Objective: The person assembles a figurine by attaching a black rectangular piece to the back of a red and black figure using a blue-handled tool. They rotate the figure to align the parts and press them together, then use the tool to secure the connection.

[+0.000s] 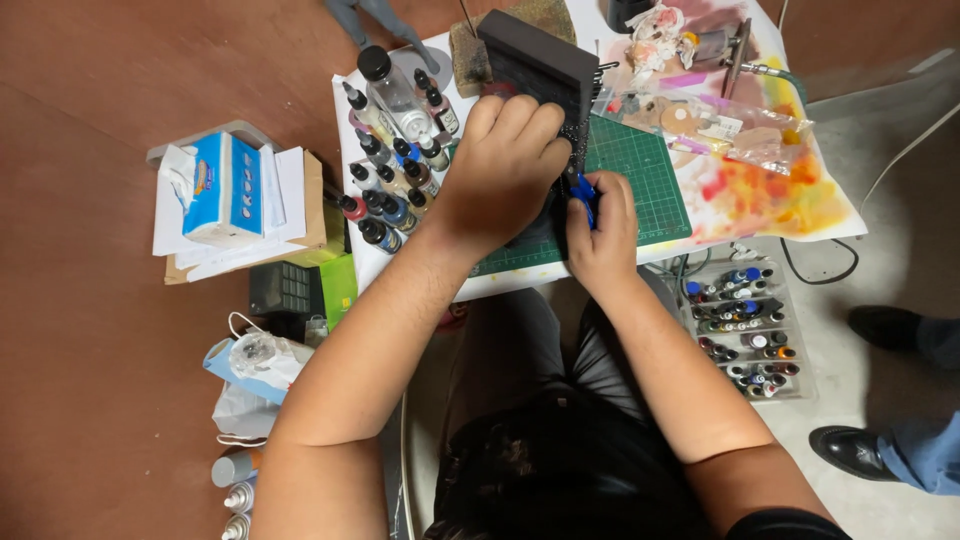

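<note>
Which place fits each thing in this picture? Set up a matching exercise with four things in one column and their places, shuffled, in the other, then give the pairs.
Things:
1. tissue box
2. cutting mat
3. dropper bottles
4. clear organiser tray

Places:
A. under the hands, on the white table
B. low down at the right, below the table edge
C. on papers at the far left
D. in rows just left of the left hand

Pairs: 1-C, 2-A, 3-D, 4-B

black block (540,62) (upright), blue tool (585,196) beside
</note>
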